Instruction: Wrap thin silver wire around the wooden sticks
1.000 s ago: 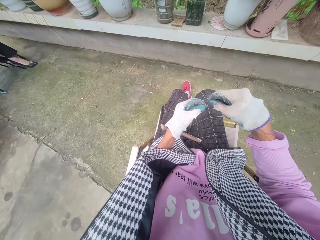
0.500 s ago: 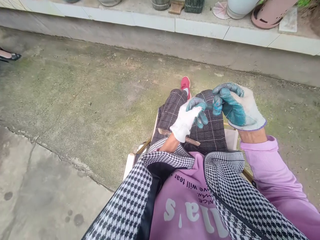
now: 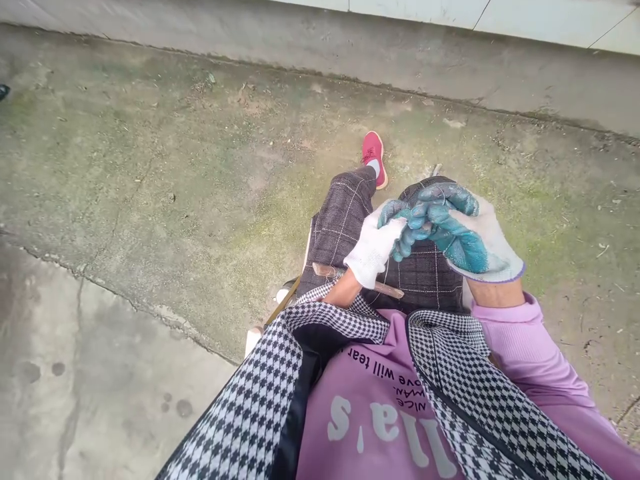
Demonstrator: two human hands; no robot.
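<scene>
I sit on a chair with my gloved hands together over my lap. My left hand (image 3: 374, 245), in a white glove with teal fingertips, meets my right hand (image 3: 463, 230), whose teal palm faces me. The fingertips of both pinch together on a thin pale strand (image 3: 386, 272), which hangs down below the left hand; it is too fine to tell what it is. A brown wooden stick (image 3: 391, 290) lies across my checked trousers, just under the left wrist, touched by neither hand.
My red shoe (image 3: 374, 155) rests on mossy concrete ground (image 3: 175, 167) with a long crack at the left. A raised concrete kerb (image 3: 350, 40) runs along the top. The chair frame (image 3: 283, 300) shows by my left hip. The tip of another person's dark shoe (image 3: 3, 90) is at the far left.
My view has tilted down, so the pots on the ledge have left the picture. My right hand turned palm-up and closed in against the left; the fingertips now touch.
</scene>
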